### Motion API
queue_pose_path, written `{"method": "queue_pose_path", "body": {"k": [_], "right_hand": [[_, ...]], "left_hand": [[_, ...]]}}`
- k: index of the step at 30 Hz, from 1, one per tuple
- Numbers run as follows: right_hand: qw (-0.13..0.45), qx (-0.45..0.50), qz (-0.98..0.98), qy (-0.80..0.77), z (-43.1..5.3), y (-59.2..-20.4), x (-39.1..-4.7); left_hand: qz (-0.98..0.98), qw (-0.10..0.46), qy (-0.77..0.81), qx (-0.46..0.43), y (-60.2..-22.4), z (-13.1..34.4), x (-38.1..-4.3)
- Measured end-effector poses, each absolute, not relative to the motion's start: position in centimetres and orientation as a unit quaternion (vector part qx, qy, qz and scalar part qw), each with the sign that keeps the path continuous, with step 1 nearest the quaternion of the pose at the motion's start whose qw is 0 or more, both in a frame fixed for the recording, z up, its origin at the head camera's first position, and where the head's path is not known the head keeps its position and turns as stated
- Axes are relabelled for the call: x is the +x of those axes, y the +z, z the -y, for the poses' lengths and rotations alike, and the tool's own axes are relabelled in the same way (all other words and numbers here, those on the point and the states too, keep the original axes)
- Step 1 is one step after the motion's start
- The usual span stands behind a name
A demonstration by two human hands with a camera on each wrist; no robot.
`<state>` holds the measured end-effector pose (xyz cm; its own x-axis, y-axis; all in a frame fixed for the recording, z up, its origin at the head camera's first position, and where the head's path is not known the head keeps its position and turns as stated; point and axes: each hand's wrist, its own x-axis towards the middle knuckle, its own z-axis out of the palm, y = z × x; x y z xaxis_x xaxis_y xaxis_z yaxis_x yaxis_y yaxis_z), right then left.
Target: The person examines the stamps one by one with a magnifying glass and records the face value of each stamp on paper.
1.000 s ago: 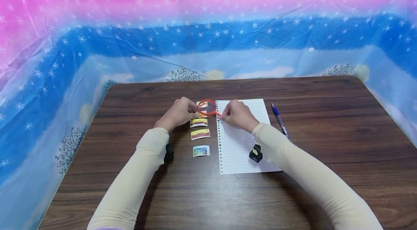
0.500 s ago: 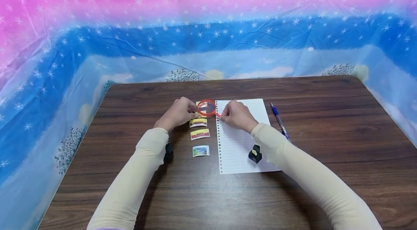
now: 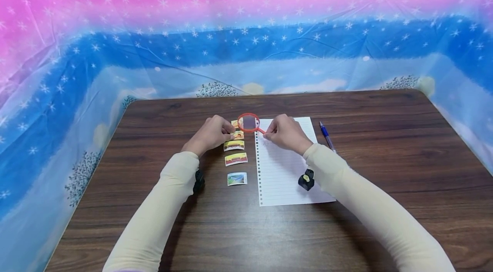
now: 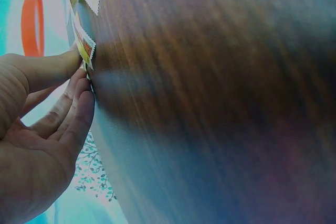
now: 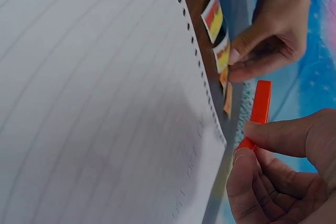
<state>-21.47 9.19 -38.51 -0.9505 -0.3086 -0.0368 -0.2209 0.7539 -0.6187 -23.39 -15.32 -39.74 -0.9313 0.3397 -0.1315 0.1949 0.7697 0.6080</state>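
Note:
My right hand point(image 3: 286, 134) pinches the handle of a red-rimmed magnifying glass point(image 3: 248, 122) between thumb and fingers. Its lens overlaps the farthest stamp and the top left of the lined paper in the head view. My left hand point(image 3: 210, 136) pinches the left edge of a small orange postage stamp point(image 3: 239, 135), second from the far end of a column. Perforated edges show on the stamp point(image 4: 85, 45) beside the thumb in the left wrist view. Nearer to me in the column lie a yellow-and-red stamp point(image 3: 234, 145), a similar stamp point(image 3: 236, 159) and a green-blue landscape stamp point(image 3: 236, 178).
A sheet of lined, hole-punched paper point(image 3: 279, 177) lies right of the stamps, with some handwriting point(image 5: 190, 171) near its top. A blue pen point(image 3: 326, 135) rests right of the sheet. Snowflake-patterned cloth point(image 3: 246, 45) hangs behind the brown wooden table point(image 3: 173, 229).
My right hand has moved the magnifying glass slightly right and away from me, uncovering more of the second orange stamp. The left hand has stayed in place.

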Motion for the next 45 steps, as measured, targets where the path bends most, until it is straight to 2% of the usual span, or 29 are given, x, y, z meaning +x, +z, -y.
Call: {"method": "queue_pose_path", "body": {"k": [24,36,45], "right_hand": [[0.039,-0.084,-0.935,-0.343,-19.1,-36.2,-20.6],[0.036,-0.051,-0.939,-0.339,-24.4,-36.3,-19.5],[0.045,-0.008,-0.942,-0.332,-27.9,-37.6,-18.7]], "left_hand": [[-0.935,0.117,0.3,0.147,-39.8,15.4,-23.3],[-0.935,0.112,0.301,0.153,-39.9,15.3,-23.4],[-0.932,0.112,0.308,0.152,-39.9,15.3,-23.2]]}}
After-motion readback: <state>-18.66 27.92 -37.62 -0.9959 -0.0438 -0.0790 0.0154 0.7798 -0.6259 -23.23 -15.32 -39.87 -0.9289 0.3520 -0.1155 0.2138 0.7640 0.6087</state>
